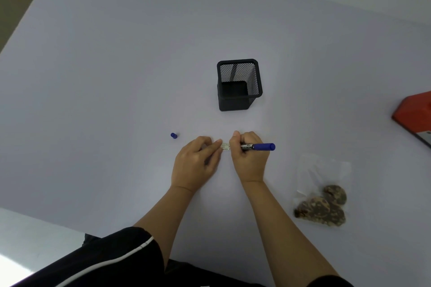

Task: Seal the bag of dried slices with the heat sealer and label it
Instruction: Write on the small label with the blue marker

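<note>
A small white label (225,147) lies on the table between my hands. My left hand (197,163) presses its fingertips on the label's left end. My right hand (248,156) grips a blue marker (258,147) lying sideways, its tip hidden behind my fingers at the label. The marker's blue cap (173,135) lies loose to the left. A clear bag of dried brown slices (323,198) lies flat at the right, apart from both hands. The red heat sealer (415,116) shows at the right edge, partly cut off.
A black mesh pen holder (239,85) stands upright behind my hands, with nothing visible inside. The pale table (116,77) stretches wide to the left and far side. Its near edge runs along the lower left, by my dark clothing.
</note>
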Demonstrator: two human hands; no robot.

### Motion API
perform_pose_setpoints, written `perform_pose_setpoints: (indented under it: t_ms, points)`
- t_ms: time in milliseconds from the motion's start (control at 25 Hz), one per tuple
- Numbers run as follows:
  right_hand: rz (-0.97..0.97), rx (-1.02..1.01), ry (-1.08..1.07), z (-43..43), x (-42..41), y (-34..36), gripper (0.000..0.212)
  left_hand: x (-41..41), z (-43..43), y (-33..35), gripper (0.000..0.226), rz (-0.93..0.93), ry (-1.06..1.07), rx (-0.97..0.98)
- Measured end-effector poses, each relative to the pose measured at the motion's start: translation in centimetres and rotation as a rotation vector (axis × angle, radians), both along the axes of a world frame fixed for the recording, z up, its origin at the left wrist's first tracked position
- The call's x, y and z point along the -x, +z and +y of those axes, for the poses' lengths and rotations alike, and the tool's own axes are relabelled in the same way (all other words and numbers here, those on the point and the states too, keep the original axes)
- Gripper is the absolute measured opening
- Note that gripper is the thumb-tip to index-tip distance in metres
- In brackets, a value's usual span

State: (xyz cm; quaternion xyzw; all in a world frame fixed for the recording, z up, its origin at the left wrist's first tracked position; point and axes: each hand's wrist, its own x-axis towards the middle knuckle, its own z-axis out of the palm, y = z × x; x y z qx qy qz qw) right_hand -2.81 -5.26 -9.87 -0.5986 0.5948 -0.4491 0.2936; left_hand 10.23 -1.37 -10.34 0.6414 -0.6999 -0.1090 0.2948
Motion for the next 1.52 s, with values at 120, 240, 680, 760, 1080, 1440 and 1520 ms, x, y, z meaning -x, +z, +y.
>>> perform_pose_setpoints:
  t_ms: [120,240,680,760,1080,1440,1520]
  points:
    - [0.003,-0.009,0.01,0.2,0.1,-0.2,0.037,-0.1,0.1,0.0,0.022,0.007,-0.001,-0.002]
    - [0.016,-0.011,-0.019,0.0,-0.1,-0.1,0.038,-0.1,0.1,0.0,0.023,0.0,-0.005,-0.003]
    - [-0.315,-0.24,-0.378,-0.3,0.9,2.0,0.041,0.0,0.1,-0.3,0.019,0.028,0.018,-0.014]
    - [-0.374,-0.306,-0.408,-0.1,1.7,2.6,0.038,0.0,0.1,-0.4,0.019,0.039,0.014,-0.022]
    - [-0.362,-0.517,-0.365,1.9,4.3,6.9,0.038,-0.1,-0.1,1.1,0.032,0.116,0.007,-0.164]
    - [-0.715,-0.707,-0.321,1.1,6.0,11.0,0.016,0.3,0.4,3.9,0.056,0.221,0.04,-0.285]
    - [-0.673,-0.732,-0.279,1.0,5.9,11.3,0.014,-0.4,0.8,4.7,0.048,0.163,0.078,-0.183]
